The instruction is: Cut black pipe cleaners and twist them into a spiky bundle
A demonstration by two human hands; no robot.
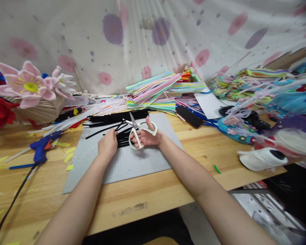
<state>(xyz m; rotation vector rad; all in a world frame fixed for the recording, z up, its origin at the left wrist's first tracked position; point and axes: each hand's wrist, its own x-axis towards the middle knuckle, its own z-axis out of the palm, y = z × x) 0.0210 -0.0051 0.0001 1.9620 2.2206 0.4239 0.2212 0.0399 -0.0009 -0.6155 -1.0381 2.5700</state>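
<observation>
Black strips in left hand, scissors in right hand; glue gun, phone nearby.

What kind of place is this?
Probably a craft workspace: bundles of pastel pipe cleaners lie on a wooden table, along with a blue glue gun, and a fuzzy pink flower stands at the left.

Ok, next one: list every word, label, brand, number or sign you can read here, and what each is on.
None can be read.
Gray cutting mat: faint grid, no legible numbers.
Blue glue gun: no legible brand.
Scissors: no legible marking.
White spool: no legible label.
</observation>
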